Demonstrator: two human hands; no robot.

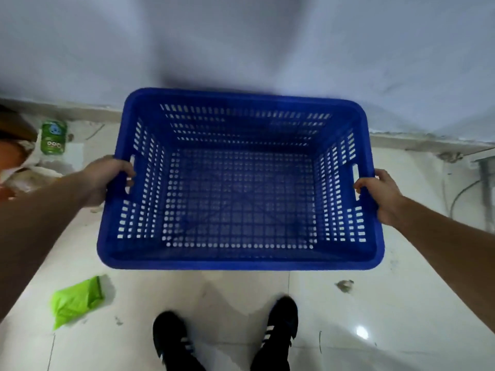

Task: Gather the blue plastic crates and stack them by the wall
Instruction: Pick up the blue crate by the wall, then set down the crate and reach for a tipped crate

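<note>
A blue plastic crate [241, 261] with slotted walls and a perforated floor fills the middle of the head view, empty and upright. My left hand [107, 178] grips its left handle slot. On the opposite side my right hand [380, 191] grips the right handle slot. The crate's far rim lies close to the pale wall [241, 44]; whether it rests on the floor or hangs above it, I cannot tell. No other blue crate is in view.
White glossy floor tiles [375, 303] run to the wall's base. A crumpled green bag [76, 301] lies at the lower left. A green-labelled packet [53, 136] and sacks sit at the far left. My two black shoes [225, 336] stand below the crate. Cables hang at the right.
</note>
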